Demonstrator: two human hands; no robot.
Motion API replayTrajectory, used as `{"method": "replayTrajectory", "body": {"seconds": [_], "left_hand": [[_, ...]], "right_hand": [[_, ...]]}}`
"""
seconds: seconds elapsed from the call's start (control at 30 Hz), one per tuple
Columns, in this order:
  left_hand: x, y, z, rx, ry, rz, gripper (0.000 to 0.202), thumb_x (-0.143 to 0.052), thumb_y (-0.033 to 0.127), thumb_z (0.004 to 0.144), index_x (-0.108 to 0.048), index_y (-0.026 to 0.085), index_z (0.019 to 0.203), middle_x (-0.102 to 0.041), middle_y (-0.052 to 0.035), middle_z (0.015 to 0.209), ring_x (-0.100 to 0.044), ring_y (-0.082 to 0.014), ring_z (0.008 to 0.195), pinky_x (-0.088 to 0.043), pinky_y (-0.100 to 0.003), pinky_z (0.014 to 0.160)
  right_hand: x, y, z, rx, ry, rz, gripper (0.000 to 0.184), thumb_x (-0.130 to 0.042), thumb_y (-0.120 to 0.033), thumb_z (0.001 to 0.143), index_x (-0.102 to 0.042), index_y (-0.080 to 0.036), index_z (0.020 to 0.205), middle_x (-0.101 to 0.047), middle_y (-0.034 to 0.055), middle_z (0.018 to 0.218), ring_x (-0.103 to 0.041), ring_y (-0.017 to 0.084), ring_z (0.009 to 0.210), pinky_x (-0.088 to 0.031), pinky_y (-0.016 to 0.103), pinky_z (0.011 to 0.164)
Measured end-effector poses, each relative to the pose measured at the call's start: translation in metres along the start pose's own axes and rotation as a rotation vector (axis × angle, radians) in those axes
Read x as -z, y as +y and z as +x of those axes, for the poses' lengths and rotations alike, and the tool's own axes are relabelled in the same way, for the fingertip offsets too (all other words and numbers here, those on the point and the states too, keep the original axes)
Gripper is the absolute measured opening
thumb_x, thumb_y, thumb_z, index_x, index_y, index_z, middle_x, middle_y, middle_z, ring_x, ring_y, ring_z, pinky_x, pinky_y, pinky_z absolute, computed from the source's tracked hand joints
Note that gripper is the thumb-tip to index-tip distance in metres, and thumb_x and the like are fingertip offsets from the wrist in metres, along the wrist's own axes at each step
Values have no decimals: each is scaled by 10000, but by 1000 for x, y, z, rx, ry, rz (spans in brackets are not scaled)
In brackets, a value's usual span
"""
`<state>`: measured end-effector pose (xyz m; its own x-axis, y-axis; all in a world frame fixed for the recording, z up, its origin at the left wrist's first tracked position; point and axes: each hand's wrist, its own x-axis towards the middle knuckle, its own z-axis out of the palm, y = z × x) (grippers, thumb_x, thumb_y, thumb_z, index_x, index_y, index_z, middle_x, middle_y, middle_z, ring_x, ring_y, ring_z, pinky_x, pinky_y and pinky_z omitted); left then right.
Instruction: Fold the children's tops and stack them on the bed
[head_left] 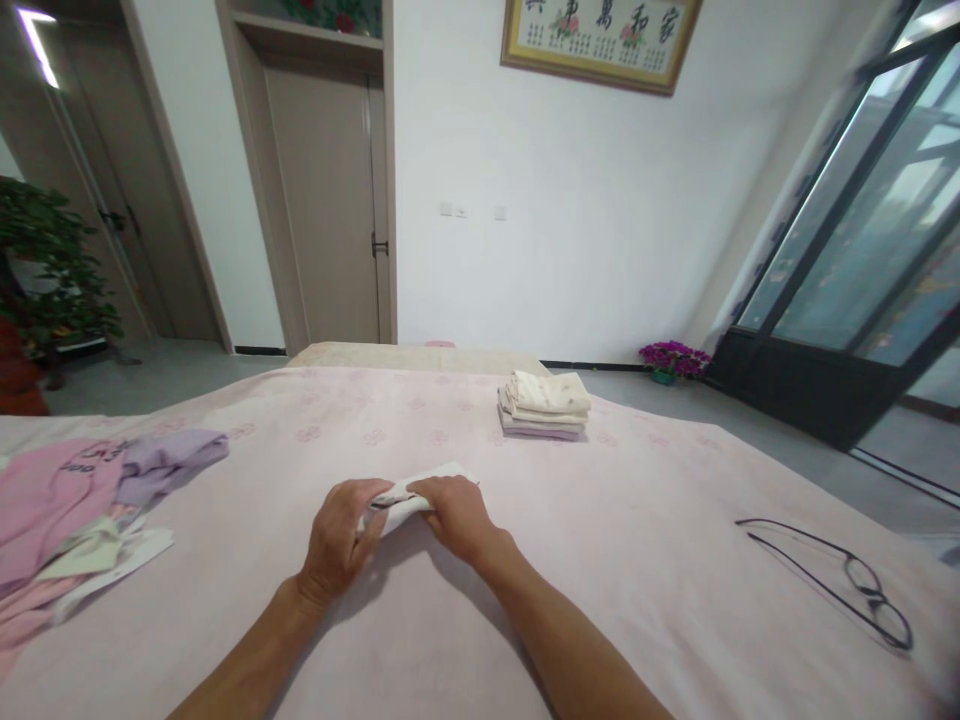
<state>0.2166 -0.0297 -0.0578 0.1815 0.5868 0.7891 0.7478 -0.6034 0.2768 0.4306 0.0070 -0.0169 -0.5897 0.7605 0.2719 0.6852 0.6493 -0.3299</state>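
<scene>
A small white cloth [431, 478] lies folded on the pink bedsheet [637, 520] in the middle of the view. My left hand [341, 535] grips its near left end, fingers curled round the fabric. My right hand [455, 515] presses down on its right part with the fingers closed over it. Both forearms reach in from the bottom edge.
A stack of folded cream and lilac cloths [544, 404] sits further back to the right. A heap of pink, lilac and white clothes [82, 500] lies at the left. A pair of glasses [847, 575] rests at the right. Doors, a plant and a glass door stand behind.
</scene>
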Motion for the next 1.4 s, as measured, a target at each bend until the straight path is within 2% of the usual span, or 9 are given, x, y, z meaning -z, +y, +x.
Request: {"method": "replayTrajectory", "body": {"seconds": [0.13, 0.3, 0.47, 0.6, 0.7, 0.87, 0.97, 1.1, 1.4], "left_hand": [[3, -16, -2, 159, 171, 40, 321, -405, 297, 979, -508, 216, 1272, -620, -104, 1216, -576, -252, 1142, -434, -455, 1016], [-9, -36, -6, 289, 78, 58, 274, -440, 307, 963, -559, 225, 1196, -663, -67, 1137, -623, -241, 1059, -470, -431, 971], [-22, -39, -9, 220, 12, 58, 238, -472, 233, 922, -611, 243, 1115, -695, -41, 1080, -648, -233, 1027, -490, -416, 947], [-25, -37, -7, 156, -36, 14, 238, -463, 176, 907, -639, 264, 1040, -702, -27, 1021, -660, -215, 988, -516, -380, 910], [-24, -35, -5, 150, -81, -27, 245, -460, 152, 890, -650, 271, 989, -704, -22, 986, -664, -207, 962, -534, -347, 873], [-21, -31, -2, 178, -186, -63, 217, -467, 160, 895, -650, 258, 959, -702, -24, 963, -657, -199, 940, -532, -316, 847], [-20, -28, 0, 203, -272, -86, 181, -479, 178, 909, -645, 245, 932, -696, -25, 946, -651, -191, 922, -522, -296, 831], [-21, -26, 1, 206, -314, -105, 175, -478, 175, 910, -641, 240, 904, -691, -24, 936, -646, -188, 918, -509, -282, 828], [-21, -26, 0, 247, -401, -116, 194, -458, 153, 909, -632, 237, 908, -680, -29, 945, -633, -185, 908, -491, -283, 824]], "right_hand": [[36, 23, 7, -146, 98, 162, 231, -555, -307, 883, -704, -310, 1060, -746, -25, 1026, -661, 207, 959, -444, 265, 809], [97, 96, 27, -314, 249, 320, 255, -555, -380, 880, -713, -199, 967, -742, 12, 866, -663, 212, 793, -452, 259, 685], [174, 162, 51, -514, 533, -141, 321, -542, -385, 906, -694, -255, 1157, -735, 54, 981, -644, 245, 908, -430, 290, 746], [210, 201, 72, -410, 800, -419, 378, -460, -355, 964, -613, -270, 1299, -688, 88, 1176, -602, 264, 1053, -403, 344, 883], [198, 235, 78, -342, 806, -528, 423, -462, -231, 931, -573, -249, 1339, -627, 92, 1303, -537, 259, 1179, -358, 369, 988], [137, 291, 65, -356, 331, -515, 478, -548, -138, 817, -626, -222, 1281, -650, 91, 1286, -553, 243, 1190, -364, 357, 1035], [121, 309, 62, -345, 429, -466, 476, -524, -135, 831, -632, -228, 1285, -655, 82, 1290, -571, 251, 1186, -375, 384, 1047], [127, 315, 65, -295, 577, -405, 496, -471, -122, 845, -615, -187, 1315, -659, 85, 1285, -591, 248, 1160, -405, 370, 1034], [112, 308, 43, -226, 427, -479, 503, -473, -155, 831, -591, -191, 1319, -595, 81, 1378, -510, 238, 1278, -306, 400, 1133]]}}
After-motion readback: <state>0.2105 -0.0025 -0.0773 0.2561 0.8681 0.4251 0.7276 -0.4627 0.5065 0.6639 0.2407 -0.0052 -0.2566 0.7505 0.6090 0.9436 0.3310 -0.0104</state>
